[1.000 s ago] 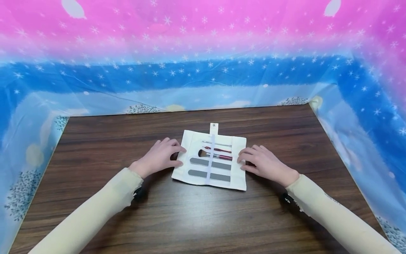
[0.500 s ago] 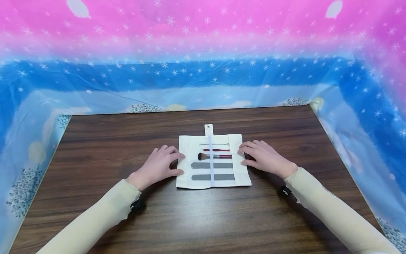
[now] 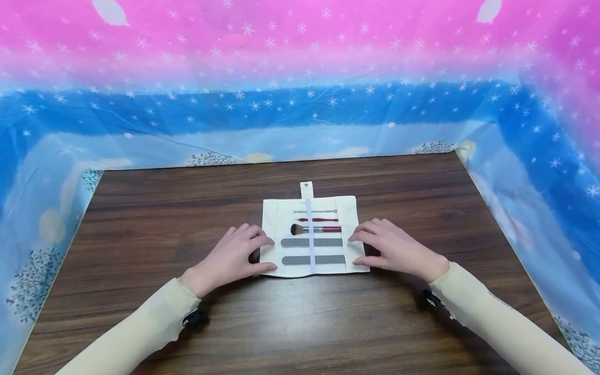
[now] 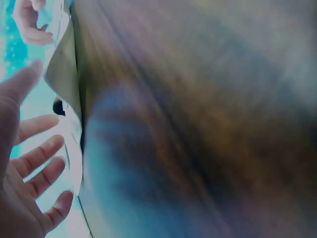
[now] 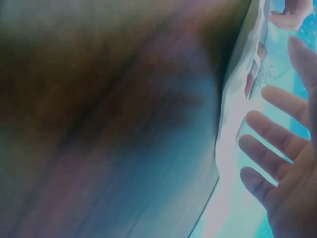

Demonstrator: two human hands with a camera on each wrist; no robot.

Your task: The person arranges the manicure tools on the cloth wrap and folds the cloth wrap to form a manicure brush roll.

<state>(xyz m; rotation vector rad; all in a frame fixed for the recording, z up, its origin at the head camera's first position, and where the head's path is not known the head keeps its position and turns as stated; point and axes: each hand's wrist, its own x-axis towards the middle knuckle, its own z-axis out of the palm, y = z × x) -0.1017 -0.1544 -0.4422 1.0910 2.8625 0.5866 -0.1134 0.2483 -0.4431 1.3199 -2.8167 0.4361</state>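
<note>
An unfolded white cloth tool roll (image 3: 347, 208) lies on the table, its snap tab (image 3: 306, 189) pointing away from me. A pale strap (image 3: 311, 255) crosses two grey nail files (image 3: 325, 260), a makeup brush (image 3: 297, 229), a thin red-handled tool (image 3: 323, 220) and a slim metal tool (image 3: 323, 211). My left hand (image 3: 229, 258) is at the roll's left edge, thumb and fingertips overlapping it. At the right edge is my right hand (image 3: 403, 250), likewise overlapping it. In both wrist views the fingers (image 4: 47, 151) are spread and loosely bent, gripping nothing.
The dark wood-grain table (image 3: 187, 203) extends around the roll. A pink and blue snowflake-patterned cloth (image 3: 281, 104) hangs along its back and both sides. Dark wrist cameras (image 3: 194, 316) sit under the cream sleeves (image 3: 131, 325).
The tool roll, tilted a second ago, has turned to lie straighter. Both hands have slid slightly toward me along its edges, and the right thumb has lowered.
</note>
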